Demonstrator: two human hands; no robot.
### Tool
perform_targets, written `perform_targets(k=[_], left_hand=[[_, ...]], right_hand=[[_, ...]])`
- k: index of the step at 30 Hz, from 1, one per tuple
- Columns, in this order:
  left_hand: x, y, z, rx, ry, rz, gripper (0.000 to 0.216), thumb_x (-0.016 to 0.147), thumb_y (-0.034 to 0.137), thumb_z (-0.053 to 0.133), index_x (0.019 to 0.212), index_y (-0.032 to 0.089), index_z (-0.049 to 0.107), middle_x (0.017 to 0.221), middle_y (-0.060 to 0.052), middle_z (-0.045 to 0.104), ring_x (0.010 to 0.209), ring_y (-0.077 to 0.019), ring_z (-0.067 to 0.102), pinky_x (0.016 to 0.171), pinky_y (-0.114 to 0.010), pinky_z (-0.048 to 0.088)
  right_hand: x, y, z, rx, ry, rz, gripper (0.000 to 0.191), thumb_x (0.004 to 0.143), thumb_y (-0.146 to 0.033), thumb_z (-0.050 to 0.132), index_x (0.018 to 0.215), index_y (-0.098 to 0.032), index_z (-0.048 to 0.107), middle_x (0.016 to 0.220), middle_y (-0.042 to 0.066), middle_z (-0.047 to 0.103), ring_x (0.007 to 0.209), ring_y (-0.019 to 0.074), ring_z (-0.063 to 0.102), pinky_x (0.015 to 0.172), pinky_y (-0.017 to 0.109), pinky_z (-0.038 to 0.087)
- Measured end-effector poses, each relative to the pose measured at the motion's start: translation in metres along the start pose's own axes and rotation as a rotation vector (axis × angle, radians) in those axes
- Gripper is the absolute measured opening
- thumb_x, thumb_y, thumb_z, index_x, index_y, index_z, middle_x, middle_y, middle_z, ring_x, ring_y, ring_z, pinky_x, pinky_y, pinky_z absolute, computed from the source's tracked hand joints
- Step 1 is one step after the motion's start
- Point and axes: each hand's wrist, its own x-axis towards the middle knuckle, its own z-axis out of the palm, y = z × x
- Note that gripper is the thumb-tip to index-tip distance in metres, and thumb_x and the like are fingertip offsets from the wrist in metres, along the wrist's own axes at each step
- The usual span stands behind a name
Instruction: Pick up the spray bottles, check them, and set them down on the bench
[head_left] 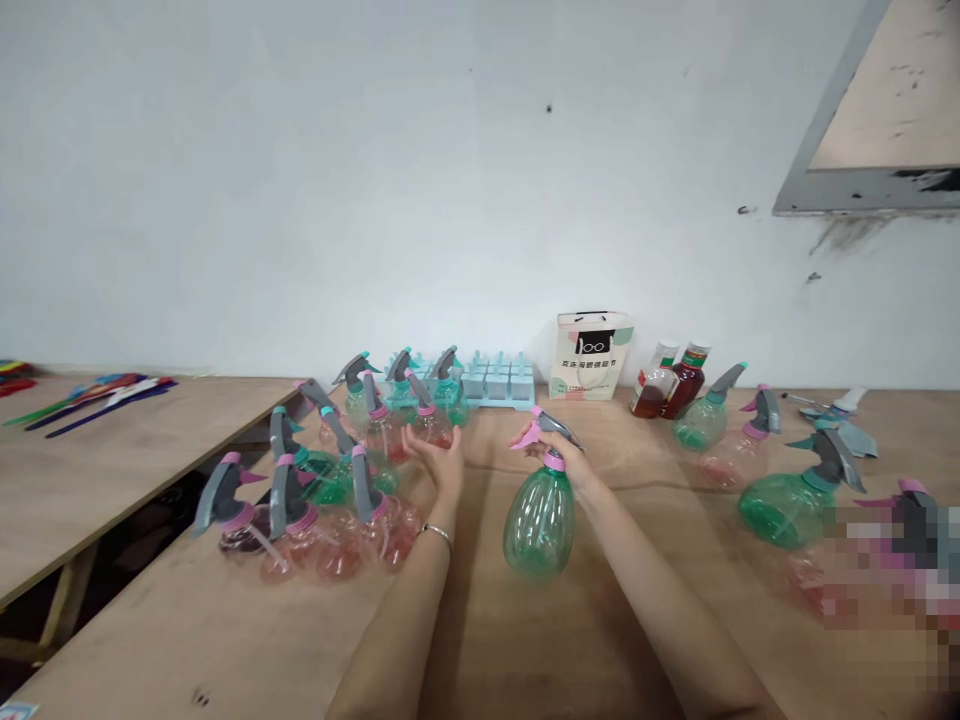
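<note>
My right hand point(564, 452) is closed round the neck of a spray bottle point(538, 525) with a green ribbed body, a pink collar and a grey and pink spray head. The bottle is nearly upright in the middle of the view. My left hand point(441, 462), a bangle at its wrist, has its fingers apart and holds nothing. It is beside a pink spray bottle point(433, 424) at the right side of a cluster of pink and green spray bottles. At the cluster's front stands another pink spray bottle point(337, 545) with a grey head.
A light-blue ice-pop mould point(498, 385) and a paper bag point(589, 360) stand near the wall. Two sauce bottles point(670, 380) are to their right. Several spray bottles line the right side, including a green one point(787, 508). Coloured strips point(112, 392) lie on the left table.
</note>
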Motion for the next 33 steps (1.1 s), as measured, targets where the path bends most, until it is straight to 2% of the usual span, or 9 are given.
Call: perform_targets(k=[2,6,11,16,18,22,24,29,33], left_hand=[[0.012,-0.008,0.01,0.018,0.032,-0.044,0.091,0.077,0.034,0.075,0.144,0.007,0.019,0.154,-0.033,0.021,0.15,-0.0401,0.018,0.121,-0.059,0.018],[0.019,-0.015,0.02,0.069,0.066,-0.142,0.091,0.071,0.028,0.079,0.143,0.013,0.025,0.149,-0.029,0.037,0.144,-0.0405,0.034,0.117,-0.061,0.024],[-0.006,-0.008,0.016,0.092,0.032,-0.142,0.077,0.07,0.03,0.08,0.135,0.016,0.04,0.14,-0.022,0.048,0.138,-0.0388,0.041,0.114,-0.062,0.025],[-0.047,0.0,0.0,0.059,-0.17,-0.002,0.074,0.069,0.037,0.081,0.131,0.019,0.046,0.129,-0.015,0.053,0.131,-0.0333,0.048,0.112,-0.055,0.033],[-0.057,0.001,-0.007,-0.016,-0.258,0.009,0.074,0.068,0.038,0.08,0.131,0.019,0.047,0.13,-0.014,0.054,0.13,-0.0317,0.049,0.112,-0.053,0.035],[-0.065,0.003,-0.014,-0.333,-0.487,-0.147,0.076,0.069,0.038,0.08,0.134,0.021,0.044,0.134,-0.013,0.056,0.124,-0.0271,0.058,0.108,-0.044,0.044],[-0.066,0.006,-0.014,-0.446,-0.577,-0.212,0.077,0.069,0.035,0.081,0.134,0.022,0.043,0.135,-0.013,0.058,0.122,-0.0265,0.061,0.107,-0.042,0.047],[-0.066,0.01,-0.012,-0.518,-0.651,-0.229,0.076,0.069,0.033,0.082,0.133,0.023,0.043,0.14,-0.014,0.056,0.127,-0.0274,0.059,0.11,-0.044,0.046],[-0.067,0.007,-0.012,-0.506,-0.673,-0.236,0.078,0.07,0.033,0.081,0.135,0.023,0.04,0.142,-0.014,0.055,0.129,-0.0272,0.057,0.112,-0.044,0.044]], right_hand=[[-0.001,0.0,0.001,0.016,-0.03,-0.007,0.028,0.067,-0.048,0.07,0.08,-0.022,0.068,0.081,0.006,0.076,0.088,0.0247,0.072,0.075,0.033,0.052],[-0.002,-0.001,0.002,0.029,-0.046,-0.04,0.023,0.069,-0.042,0.07,0.079,-0.022,0.07,0.081,0.004,0.076,0.086,0.0221,0.072,0.076,0.031,0.052],[-0.002,-0.007,0.0,0.038,-0.019,-0.02,0.021,0.067,-0.04,0.069,0.077,-0.022,0.068,0.078,0.003,0.074,0.083,0.0222,0.071,0.077,0.032,0.051],[-0.001,-0.009,-0.002,0.055,-0.057,-0.024,0.016,0.068,-0.037,0.07,0.075,-0.022,0.068,0.073,0.001,0.072,0.077,0.0197,0.069,0.074,0.03,0.049],[-0.001,-0.009,-0.002,0.061,-0.063,-0.039,0.014,0.068,-0.035,0.069,0.072,-0.021,0.069,0.071,0.001,0.071,0.074,0.018,0.067,0.073,0.029,0.048],[0.001,-0.008,-0.007,0.102,0.041,-0.049,0.017,0.065,-0.037,0.067,0.06,-0.021,0.064,0.056,0.0,0.063,0.063,0.0174,0.063,0.063,0.029,0.045],[0.002,-0.007,-0.01,0.099,0.043,-0.03,0.019,0.063,-0.039,0.068,0.06,-0.021,0.063,0.056,0.001,0.063,0.065,0.019,0.063,0.06,0.029,0.043],[0.004,-0.004,-0.012,0.058,0.004,-0.082,0.018,0.067,-0.039,0.072,0.072,-0.022,0.069,0.076,0.003,0.072,0.082,0.0218,0.067,0.073,0.031,0.048],[0.003,-0.006,-0.014,0.061,0.037,-0.069,0.02,0.066,-0.041,0.071,0.064,-0.022,0.065,0.067,0.002,0.069,0.077,0.0221,0.067,0.067,0.03,0.047]])
